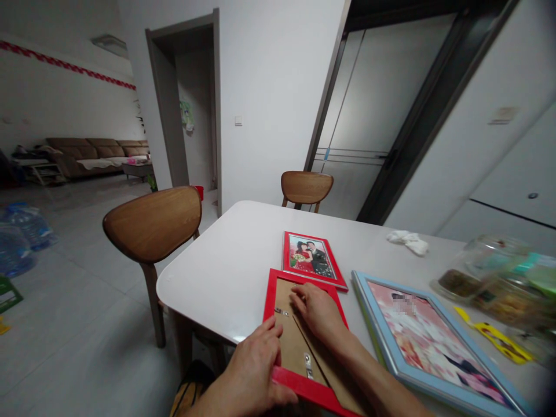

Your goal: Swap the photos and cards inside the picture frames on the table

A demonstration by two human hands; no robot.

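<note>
A red picture frame [270, 292] lies face down at the table's near edge, its brown backing board [294, 343] showing. Small metal clips [308, 365] sit on the board, and a dark stand slit runs across it. My left hand [256, 362] is closed around the frame's near left side, thumb by the lower corner. Over the upper part of the backing, my right hand [319, 313] has its fingers curled and pinched near a clip; what they grip is hidden. Just beyond lies another red picture frame [341, 277], face up with a photo of two people.
A larger light-blue picture frame [377, 324] lies to the right. Past it are clear jars [460, 278], a yellow tool [504, 341] and crumpled white tissue [408, 240]. Wooden chairs [154, 223] stand at the white table [226, 266]; water bottles [28, 226] stand on the floor.
</note>
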